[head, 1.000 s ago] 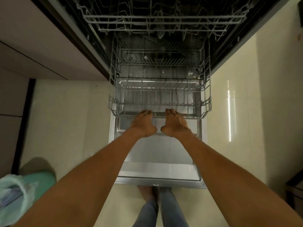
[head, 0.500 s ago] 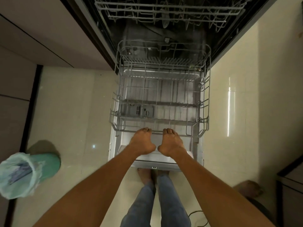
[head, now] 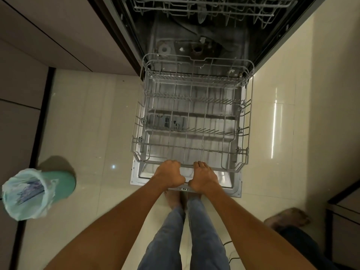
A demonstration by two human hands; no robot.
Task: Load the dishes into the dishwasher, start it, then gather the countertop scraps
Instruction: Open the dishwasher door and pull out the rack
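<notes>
Both hands are curling over the front rail of the lower rack [head: 191,121]: left hand [head: 169,175] & right hand [head: 203,177] side by side, each grip wrapping the wire. Rack is sitting out over the open dishwasher door [head: 137,177], no dishes in it. Upper rack [head: 206,8] is showing inside the tub. Green bin [head: 64,184] w/ plastic liner is standing on the floor to the left.

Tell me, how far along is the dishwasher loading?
Barely begun. Done: the dishwasher door lies open. In hand: left hand and right hand grip the front rail of the lower rack, drawn out over the door. Left: no dishes in the rack, so loading, starting, scraps.
</notes>
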